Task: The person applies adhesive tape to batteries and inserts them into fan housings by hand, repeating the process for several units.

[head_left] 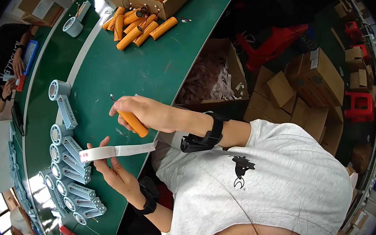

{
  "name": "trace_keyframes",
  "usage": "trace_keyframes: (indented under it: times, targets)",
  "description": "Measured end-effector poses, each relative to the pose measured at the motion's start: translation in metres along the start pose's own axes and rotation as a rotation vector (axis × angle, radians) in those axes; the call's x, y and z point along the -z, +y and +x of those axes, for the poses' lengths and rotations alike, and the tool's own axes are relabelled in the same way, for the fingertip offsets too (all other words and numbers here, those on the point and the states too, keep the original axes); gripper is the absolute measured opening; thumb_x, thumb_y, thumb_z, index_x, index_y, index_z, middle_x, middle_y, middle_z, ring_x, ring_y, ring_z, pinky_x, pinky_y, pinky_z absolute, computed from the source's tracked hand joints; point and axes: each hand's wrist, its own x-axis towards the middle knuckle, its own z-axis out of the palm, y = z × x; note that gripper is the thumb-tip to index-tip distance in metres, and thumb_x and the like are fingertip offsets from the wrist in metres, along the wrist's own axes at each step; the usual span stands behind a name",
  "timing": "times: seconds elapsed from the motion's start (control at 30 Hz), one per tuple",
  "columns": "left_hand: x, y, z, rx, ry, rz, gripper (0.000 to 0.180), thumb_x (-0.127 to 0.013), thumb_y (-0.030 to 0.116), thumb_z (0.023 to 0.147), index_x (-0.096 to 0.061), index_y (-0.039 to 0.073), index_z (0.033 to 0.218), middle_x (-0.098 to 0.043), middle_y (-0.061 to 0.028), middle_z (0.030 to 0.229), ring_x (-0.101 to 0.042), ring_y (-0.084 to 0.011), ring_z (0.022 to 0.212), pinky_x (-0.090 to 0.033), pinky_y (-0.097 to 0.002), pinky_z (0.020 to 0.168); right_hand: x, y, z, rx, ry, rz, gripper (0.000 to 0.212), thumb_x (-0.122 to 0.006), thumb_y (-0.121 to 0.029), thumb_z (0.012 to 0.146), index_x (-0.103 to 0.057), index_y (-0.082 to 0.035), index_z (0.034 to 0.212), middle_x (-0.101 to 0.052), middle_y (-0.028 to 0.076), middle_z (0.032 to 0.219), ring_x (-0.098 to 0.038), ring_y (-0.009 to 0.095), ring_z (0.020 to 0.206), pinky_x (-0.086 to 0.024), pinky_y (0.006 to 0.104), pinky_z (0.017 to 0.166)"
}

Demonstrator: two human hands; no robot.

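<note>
My right hand (pixel 152 111), the upper one in the view, is closed around an orange cylindrical battery (pixel 133 123). A short wire with a small white connector sticks out of the battery's far end. Below it, my left hand (pixel 119 178) holds a white paper strip (pixel 122 150) that lies across its fingers; some of those fingers are stretched out. Red print shows at the strip's left end, and its other end reaches under the battery near the table edge. Just beyond my left hand stand several light blue handheld fan bodies (pixel 66 109) in a row.
Loose orange batteries (pixel 133 28) are heaped near a cardboard box (pixel 174 6) of more batteries on the green table (pixel 115 71). A carton (pixel 241 72) of paper scraps stands beside the table edge. Across the table, a person (pixel 8 62) handles something near a blue tray (pixel 30 57).
</note>
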Motion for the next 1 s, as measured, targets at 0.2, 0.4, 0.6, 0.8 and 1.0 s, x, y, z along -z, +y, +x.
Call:
trace_keyframes:
  times: [0.2,0.4,0.6,0.8,1.0]
  targets:
    - [0.001,-0.001,-0.001,-0.012,-0.003,0.097,0.039,-0.038,0.014,0.093,-0.034,-0.005,0.127,-0.051,-0.0182,0.115,-0.041,-0.0337,0.111,-0.028,-0.0411,0.094,-0.025,-0.014,-0.012,0.393,-0.067,-0.663,0.019,-0.059,-0.013,0.079,-0.059,0.005,0.088,-0.053,0.011,0.084,-0.052,0.017,0.070,-0.043,0.0287,0.066]
    - [-0.003,-0.003,-0.006,-0.054,0.011,0.327,0.035,-0.040,0.010,0.090,-0.039,-0.006,0.121,-0.051,-0.0191,0.113,-0.043,-0.0336,0.105,-0.026,-0.0400,0.090,-0.031,0.004,-0.002,0.720,-0.119,-0.944,0.026,-0.063,-0.011,0.076,-0.058,0.004,0.096,-0.052,0.011,0.092,-0.053,0.020,0.077,-0.043,0.0279,0.069]
    - [-0.005,0.016,-0.002,-0.039,-0.019,0.448,0.031,-0.041,0.014,0.091,-0.042,-0.006,0.115,-0.050,-0.0205,0.110,-0.047,-0.0305,0.097,-0.023,-0.0389,0.088,-0.034,0.007,0.009,0.727,-0.042,-1.067,0.022,-0.063,-0.009,0.076,-0.058,0.004,0.093,-0.053,0.011,0.085,-0.052,0.021,0.078,-0.043,0.0280,0.070]
    - [-0.014,0.031,0.014,0.248,0.026,0.481,0.025,-0.043,0.019,0.091,-0.044,-0.004,0.101,-0.050,-0.0168,0.092,-0.045,-0.0289,0.087,-0.024,-0.0391,0.079,-0.031,-0.004,0.018,0.433,0.078,-0.489,0.018,-0.060,-0.008,0.080,-0.057,0.004,0.093,-0.056,0.008,0.082,-0.053,0.013,0.076,-0.044,0.0265,0.068]
    - [-0.033,0.024,0.012,0.110,-0.095,0.589,0.027,-0.047,0.012,0.087,-0.041,-0.004,0.108,-0.048,-0.0151,0.087,-0.043,-0.0280,0.081,-0.024,-0.0377,0.076,-0.026,0.004,0.039,0.358,0.157,-0.071,0.015,-0.059,-0.007,0.082,-0.054,0.003,0.092,-0.056,0.006,0.081,-0.053,0.010,0.075,-0.045,0.0237,0.067]
